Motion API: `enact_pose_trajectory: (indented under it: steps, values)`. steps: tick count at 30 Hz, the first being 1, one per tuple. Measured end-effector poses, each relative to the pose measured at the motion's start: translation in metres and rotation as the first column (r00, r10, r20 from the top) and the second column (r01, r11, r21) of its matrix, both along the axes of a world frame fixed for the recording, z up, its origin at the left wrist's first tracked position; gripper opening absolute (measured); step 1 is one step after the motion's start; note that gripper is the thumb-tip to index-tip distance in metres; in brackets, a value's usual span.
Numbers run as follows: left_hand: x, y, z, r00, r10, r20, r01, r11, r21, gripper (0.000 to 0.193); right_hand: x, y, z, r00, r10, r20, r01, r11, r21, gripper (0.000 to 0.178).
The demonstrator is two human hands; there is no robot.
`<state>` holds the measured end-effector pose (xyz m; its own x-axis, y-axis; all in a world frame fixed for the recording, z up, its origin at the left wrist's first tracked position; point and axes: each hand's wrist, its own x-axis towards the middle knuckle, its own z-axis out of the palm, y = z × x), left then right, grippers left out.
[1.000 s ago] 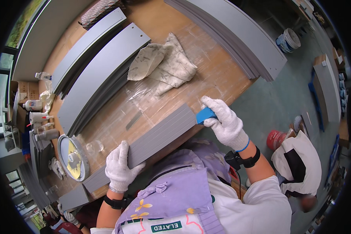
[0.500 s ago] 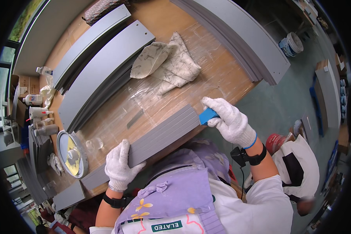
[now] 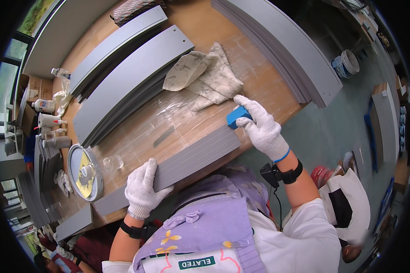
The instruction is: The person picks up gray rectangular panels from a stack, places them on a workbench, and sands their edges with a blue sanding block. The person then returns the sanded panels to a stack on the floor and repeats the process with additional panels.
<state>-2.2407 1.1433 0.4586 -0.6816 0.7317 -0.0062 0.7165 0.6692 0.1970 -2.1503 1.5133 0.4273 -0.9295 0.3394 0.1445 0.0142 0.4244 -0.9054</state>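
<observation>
A stack of long grey boards (image 3: 198, 152), edges showing as parallel lines, lies along the near edge of the table. My left hand (image 3: 143, 189), in a white knit glove, clasps the stack partway along, thumb on the near side and fingers across it. In my gloved right hand (image 3: 262, 129) is a small blue block (image 3: 238, 117), pinched between thumb and fingers. The block is just beyond the far corner of the stack's right end; whether it touches the boards I cannot tell. A crumpled, stained cloth (image 3: 214, 79) lies farther back on the table.
Curved grey panels (image 3: 136, 68) are stacked at the back left, with more panels (image 3: 287, 50) at the right. A round tin (image 3: 95, 175), a clear cup (image 3: 113, 162) and bottles (image 3: 43, 105) stand left. A bucket (image 3: 346, 63) and another person (image 3: 351, 204) are to the right.
My right hand has moved slightly left and away from me with the blue block, from the stack's right end to its far corner. My left hand still clasps the boards. The view has shifted slightly.
</observation>
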Motion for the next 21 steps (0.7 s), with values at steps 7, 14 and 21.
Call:
enact_pose_trajectory:
  steps: [7, 14, 21]
  values:
    - [-0.003, 0.001, 0.001, 0.999, -0.034, 0.01, 0.033, 0.996, 0.081, 0.103, 0.055, 0.008, 0.037, 0.96, 0.114, 0.255, -0.156, 0.976, 0.152, 0.05]
    - [-0.005, -0.01, 0.003, 0.999, -0.019, 0.044, 0.012, 0.988, 0.153, 0.092, 0.053, -0.024, 0.036, 0.997, 0.022, 0.077, 0.025, 0.828, -0.56, 0.07]
    - [0.002, -0.051, -0.002, 1.0, 0.021, -0.021, -0.016, 0.98, 0.198, 0.092, 0.02, -0.039, 0.026, 0.994, 0.053, 0.093, 0.033, 0.674, -0.738, 0.064]
